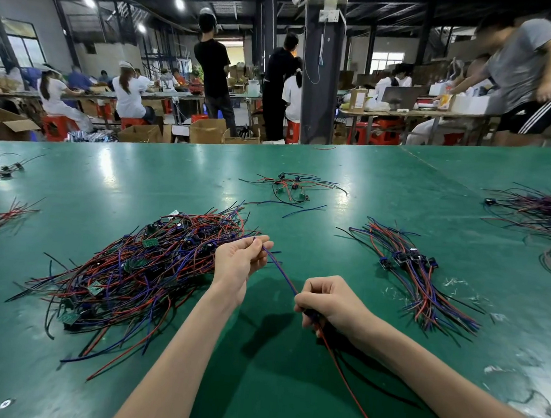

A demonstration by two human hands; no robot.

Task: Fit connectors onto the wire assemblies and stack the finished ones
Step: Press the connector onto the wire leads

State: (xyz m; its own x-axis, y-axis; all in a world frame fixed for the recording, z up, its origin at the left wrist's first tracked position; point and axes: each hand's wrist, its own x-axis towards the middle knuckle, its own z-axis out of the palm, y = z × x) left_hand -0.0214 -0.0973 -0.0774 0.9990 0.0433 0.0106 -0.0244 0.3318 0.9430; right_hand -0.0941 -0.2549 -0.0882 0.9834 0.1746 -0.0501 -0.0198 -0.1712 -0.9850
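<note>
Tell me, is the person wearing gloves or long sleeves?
No gloves and no sleeves in view. The left hand and right hand are bare. The left forearm and right forearm are bare too, down to the picture's edge. I see no watch, ring or bracelet.

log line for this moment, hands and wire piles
left hand: pinches blue wire end | right hand: grips same wire lower down | unsorted wire pile: left | aligned stack: right
</note>
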